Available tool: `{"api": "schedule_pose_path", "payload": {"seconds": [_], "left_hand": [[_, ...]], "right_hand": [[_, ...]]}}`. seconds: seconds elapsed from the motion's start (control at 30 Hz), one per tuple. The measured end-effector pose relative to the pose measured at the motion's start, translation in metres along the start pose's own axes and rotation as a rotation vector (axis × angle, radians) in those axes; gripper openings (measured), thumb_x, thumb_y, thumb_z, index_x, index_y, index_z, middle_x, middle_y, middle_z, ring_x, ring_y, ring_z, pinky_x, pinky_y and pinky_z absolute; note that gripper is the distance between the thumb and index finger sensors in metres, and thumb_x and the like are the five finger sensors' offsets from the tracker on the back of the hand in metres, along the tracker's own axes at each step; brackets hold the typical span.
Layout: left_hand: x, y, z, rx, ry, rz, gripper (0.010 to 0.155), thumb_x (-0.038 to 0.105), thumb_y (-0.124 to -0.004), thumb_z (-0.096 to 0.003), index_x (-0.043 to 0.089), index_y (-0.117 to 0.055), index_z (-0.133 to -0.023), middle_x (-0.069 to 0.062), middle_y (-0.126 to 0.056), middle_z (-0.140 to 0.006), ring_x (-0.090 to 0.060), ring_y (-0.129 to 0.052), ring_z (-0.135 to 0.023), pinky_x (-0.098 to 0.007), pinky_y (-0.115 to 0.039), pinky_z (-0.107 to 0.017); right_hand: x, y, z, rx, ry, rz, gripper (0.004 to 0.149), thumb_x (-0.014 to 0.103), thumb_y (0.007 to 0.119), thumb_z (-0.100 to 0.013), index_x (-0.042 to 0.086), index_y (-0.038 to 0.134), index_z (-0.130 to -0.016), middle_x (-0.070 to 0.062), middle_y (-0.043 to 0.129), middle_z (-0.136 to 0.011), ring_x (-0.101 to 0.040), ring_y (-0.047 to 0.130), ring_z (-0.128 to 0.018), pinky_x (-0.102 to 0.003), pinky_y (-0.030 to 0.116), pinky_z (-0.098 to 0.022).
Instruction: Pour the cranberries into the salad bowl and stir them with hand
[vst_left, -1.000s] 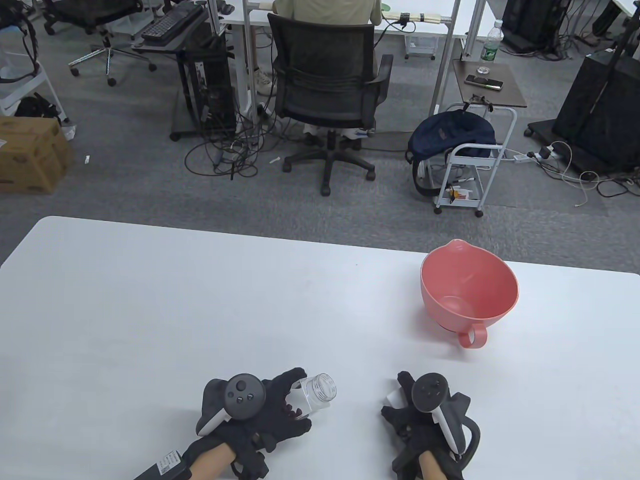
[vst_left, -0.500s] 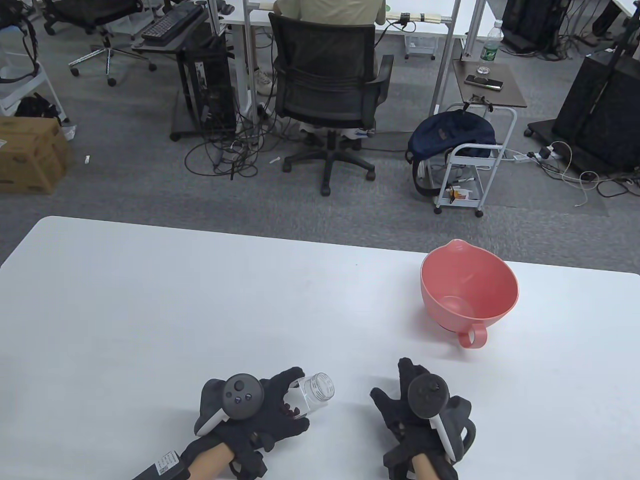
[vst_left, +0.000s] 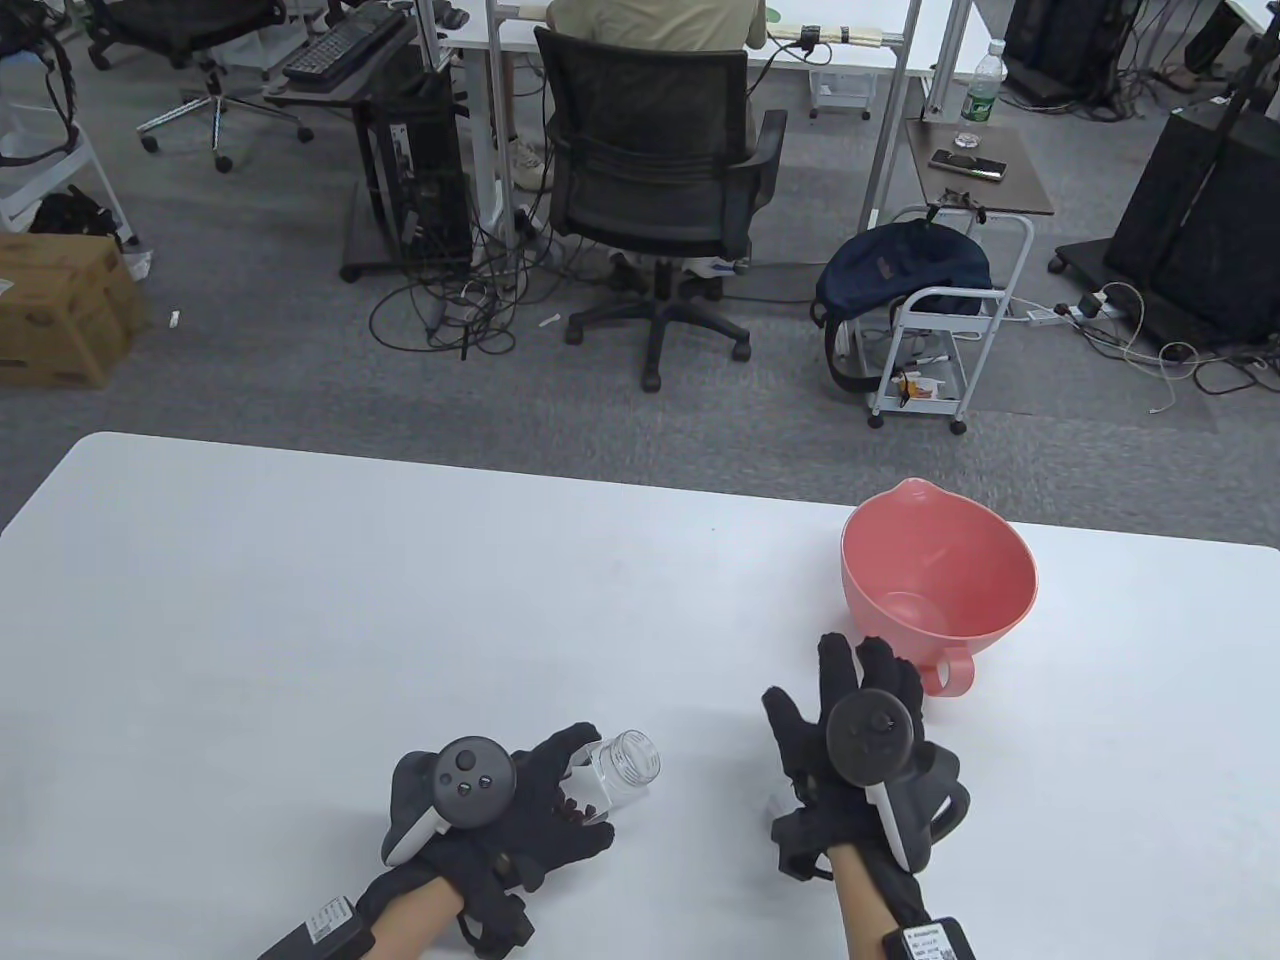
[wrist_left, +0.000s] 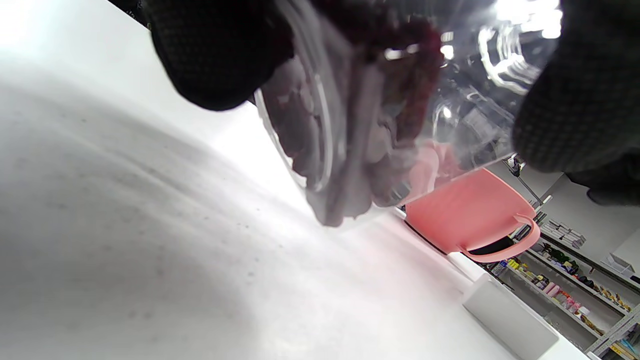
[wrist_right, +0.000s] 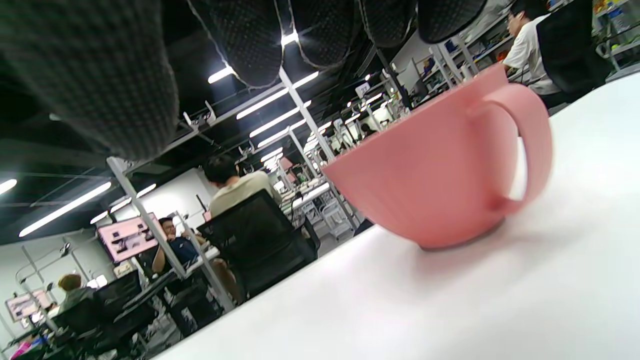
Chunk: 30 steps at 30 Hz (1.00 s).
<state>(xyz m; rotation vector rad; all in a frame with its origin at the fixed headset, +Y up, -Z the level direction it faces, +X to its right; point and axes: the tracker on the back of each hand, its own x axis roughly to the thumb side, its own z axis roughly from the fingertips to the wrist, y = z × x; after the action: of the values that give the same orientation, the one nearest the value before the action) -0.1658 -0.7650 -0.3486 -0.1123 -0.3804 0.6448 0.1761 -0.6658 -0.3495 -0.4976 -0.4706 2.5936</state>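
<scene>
We see left hand (vst_left: 520, 810) at 7 o'clock of surface (vst_left: 400, 600), fingers curled round clear jar (vst_left: 618, 768), jar tilted, open mouth toward 2 o'clock. Dark red cranberries (wrist_left: 420, 65) sit inside jar, by our left wrist view. Right hand (vst_left: 850, 745) at 5 o'clock, fingers straight, spread, holding nothing, fingertips (vst_left: 836, 650) just beside handle of pink salad bowl (vst_left: 990, 570). Bowl stands upright at 3 o'clock, well apart from jar. Beyond surface at 12 o'clock: office chair (vst_left: 650, 160), person seated.
</scene>
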Motion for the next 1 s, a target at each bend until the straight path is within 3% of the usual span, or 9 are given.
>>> {"api": "schedule_pose_path", "payload": {"seconds": [0.13,0.43,0.83,1.0], "left_hand": [[0.0,0.0,0.0,-0.002,-0.003,-0.004,0.096,0.073,-0.101,-0.034,0.046,-0.047,-0.108,0.012,-0.076,-0.116,-0.028,-0.088,-0.097,-0.038,-0.087,-0.054],[-0.003,0.004,-0.001,0.01,0.008,0.021,0.096,0.073,-0.101,-0.0343,0.046,-0.047,-0.108,0.012,-0.075,-0.116,-0.028,-0.087,-0.097,-0.038,-0.087,-0.054],[-0.005,0.008,-0.001,0.022,0.021,0.045,0.096,0.073,-0.101,-0.0341,0.046,-0.047,-0.108,0.012,-0.075,-0.116,-0.028,-0.087,-0.097,-0.038,-0.087,-0.054],[-0.005,0.008,-0.001,0.015,0.021,0.041,0.096,0.073,-0.101,-0.034,0.046,-0.047,-0.108,0.012,-0.076,-0.116,-0.028,-0.088,-0.097,-0.038,-0.087,-0.054]], "right_hand": [[0.005,-0.01,-0.027,-0.053,0.002,0.093,0.079,0.067,0.092,-0.036,0.036,0.062,-0.102,-0.002,0.052,-0.115,-0.036,0.043,-0.108,-0.053,0.051,-0.078],[-0.011,0.0,-0.067,0.008,0.03,0.222,0.086,0.072,0.092,-0.032,0.041,0.057,-0.103,0.005,0.048,-0.119,-0.03,0.036,-0.112,-0.055,0.039,-0.08],[-0.044,0.041,-0.084,0.098,0.174,0.261,0.085,0.07,0.09,-0.034,0.039,0.053,-0.104,0.009,0.051,-0.118,-0.027,0.035,-0.113,-0.058,0.033,-0.08],[-0.05,0.053,-0.089,0.008,0.151,0.309,0.073,0.061,0.091,-0.038,0.04,0.059,-0.1,0.007,0.064,-0.11,-0.027,0.043,-0.111,-0.056,0.037,-0.079]]}}
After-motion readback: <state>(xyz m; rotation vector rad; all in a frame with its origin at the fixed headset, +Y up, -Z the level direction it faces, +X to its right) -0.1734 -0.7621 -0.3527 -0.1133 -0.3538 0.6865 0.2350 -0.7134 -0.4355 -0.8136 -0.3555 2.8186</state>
